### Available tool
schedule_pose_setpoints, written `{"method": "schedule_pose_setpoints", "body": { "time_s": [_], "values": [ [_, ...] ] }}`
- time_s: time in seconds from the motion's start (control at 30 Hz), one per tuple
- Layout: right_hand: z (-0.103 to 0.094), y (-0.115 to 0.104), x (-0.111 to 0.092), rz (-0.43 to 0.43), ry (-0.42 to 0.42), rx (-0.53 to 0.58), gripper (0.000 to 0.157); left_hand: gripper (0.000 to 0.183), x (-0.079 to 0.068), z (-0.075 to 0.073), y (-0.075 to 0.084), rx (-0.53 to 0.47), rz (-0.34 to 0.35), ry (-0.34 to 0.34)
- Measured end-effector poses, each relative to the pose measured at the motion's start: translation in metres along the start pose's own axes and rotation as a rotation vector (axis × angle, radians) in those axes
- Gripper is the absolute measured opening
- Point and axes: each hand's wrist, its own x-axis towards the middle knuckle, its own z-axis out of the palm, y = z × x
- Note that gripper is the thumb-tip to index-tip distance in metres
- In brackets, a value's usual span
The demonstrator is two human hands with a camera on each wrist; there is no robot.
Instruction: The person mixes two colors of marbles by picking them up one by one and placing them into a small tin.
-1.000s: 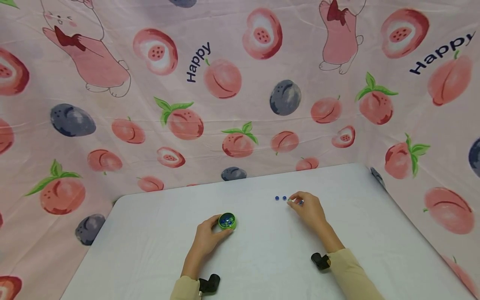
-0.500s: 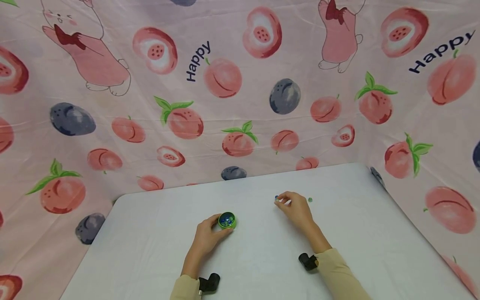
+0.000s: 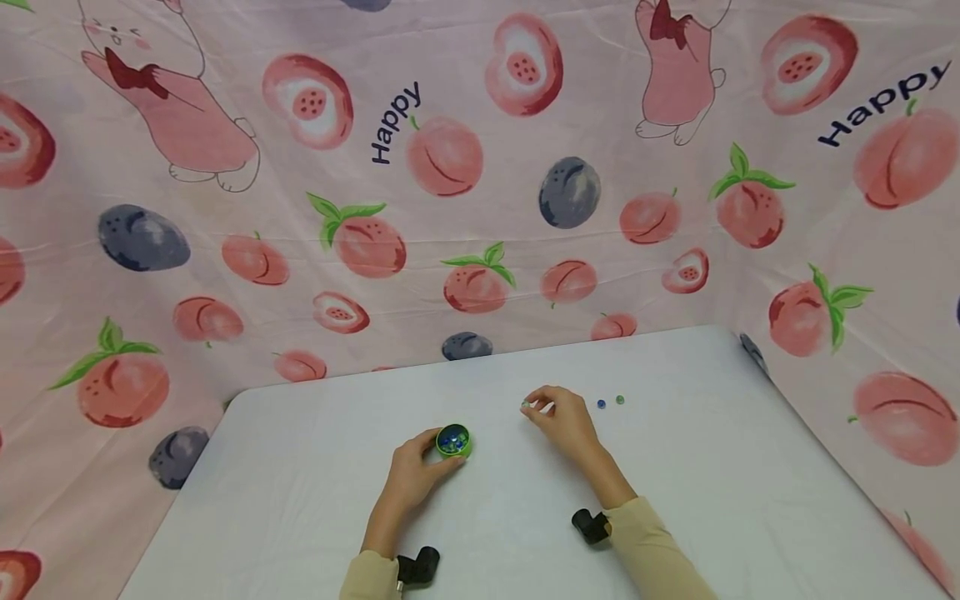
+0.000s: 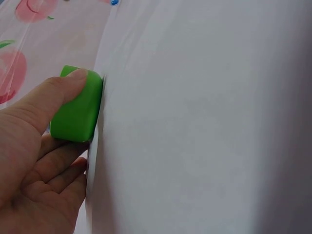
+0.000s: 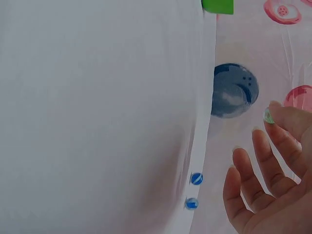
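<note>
My left hand [image 3: 415,477] grips a small round green cup [image 3: 454,442] on the white table, thumb and fingers around its side. Blue and green glass marbles [image 3: 453,440] lie inside it. In the left wrist view the thumb presses against the cup's green wall [image 4: 77,114]. My right hand [image 3: 567,425] pinches a pale green marble [image 5: 268,116] between thumb and forefinger, above the table to the right of the cup. Its other fingers are spread loosely. Two blue marbles [image 5: 197,178] show on the table in the right wrist view; the hand hides them in the head view.
To the right of my right hand, a blue marble [image 3: 602,404] and a green marble [image 3: 620,400] rest on the white table [image 3: 337,450]. A pink fruit-print cloth [image 3: 517,208] stands around the table's back and sides. Each wrist bears a black camera [image 3: 591,527].
My right hand has moved left toward the cup with the pale green marble, passing over the blue marbles and uncovering the blue and green ones on the right. The left hand and cup stay put.
</note>
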Motion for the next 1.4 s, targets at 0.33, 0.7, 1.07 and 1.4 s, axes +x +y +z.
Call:
{"method": "schedule_pose_setpoints", "body": {
  "time_s": [0.33, 0.7, 1.07, 1.4],
  "values": [
    [0.019, -0.013, -0.001, -0.032, -0.039, 0.016, 0.010, 0.056, 0.002, 0.001, -0.002, -0.002, -0.034, -0.019],
    [0.042, -0.030, -0.002, -0.095, -0.097, 0.025, 0.011, 0.057, 0.003, 0.001, -0.006, 0.005, -0.020, -0.011],
    [0.061, -0.037, -0.005, -0.115, -0.157, 0.045, 0.013, 0.053, 0.003, 0.000, -0.006, -0.010, 0.004, -0.009],
    [0.066, -0.040, -0.007, -0.120, -0.163, 0.052, 0.012, 0.054, 0.003, 0.001, -0.008, -0.001, 0.013, -0.005]
  ]
}}
